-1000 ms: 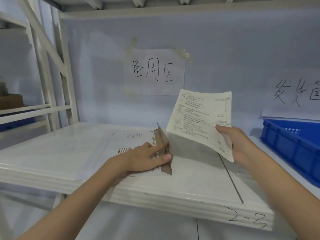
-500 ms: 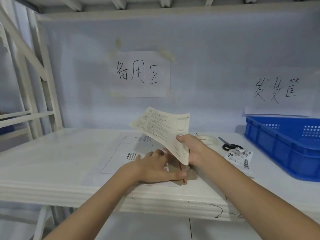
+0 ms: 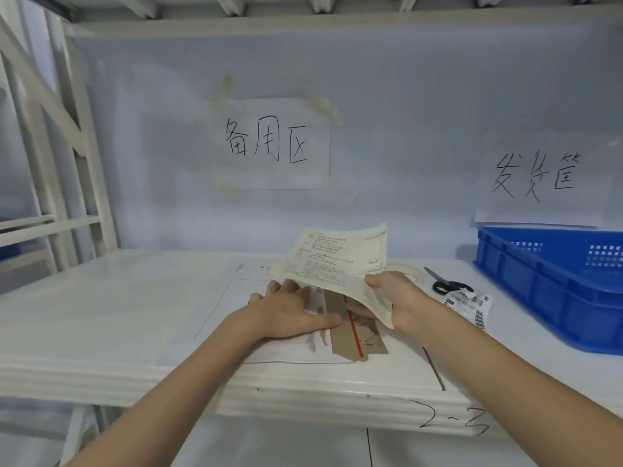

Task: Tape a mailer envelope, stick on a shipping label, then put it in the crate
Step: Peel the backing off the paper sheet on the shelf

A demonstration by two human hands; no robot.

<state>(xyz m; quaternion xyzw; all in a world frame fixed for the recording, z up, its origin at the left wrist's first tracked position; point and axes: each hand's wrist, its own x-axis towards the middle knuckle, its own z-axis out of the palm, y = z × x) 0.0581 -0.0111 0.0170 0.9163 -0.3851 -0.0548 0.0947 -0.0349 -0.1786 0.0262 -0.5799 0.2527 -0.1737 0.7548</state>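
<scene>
Since a moment ago, the printed sheet point(image 3: 337, 261) has swung up a little and now lies flatter over the open end of the envelope, and the left hand has slid a bit further onto the envelope.

From the head camera, the mailer envelope point(image 3: 286, 345) lies flat on the white surface point(image 3: 101, 315), near the front edge. Its brown flap point(image 3: 350, 335) is open on the right side, with a thin red strip running along it. The left hand point(image 3: 290, 311) lies flat on the envelope with its fingers straight, pressing it down, and the thumb points at the flap. The right hand point(image 3: 394, 298) pinches the printed sheet by its lower right corner, thumb on top and fingers curled below. The sheet bends down toward the flap, and its low edge hangs just over the brown part.

To the right of the hands, a roll of tape point(image 3: 409, 271) sits on the surface, partly hidden behind the right hand. Black scissors point(image 3: 446, 284) lie just beside it. A crumpled shipping label point(image 3: 470, 306) with bar codes lies in front of the scissors. The blue crate point(image 3: 553, 291) stands at the far right. Two paper signs hang on the wall, one point(image 3: 273, 143) behind the hands and one point(image 3: 536, 178) above the crate.
</scene>
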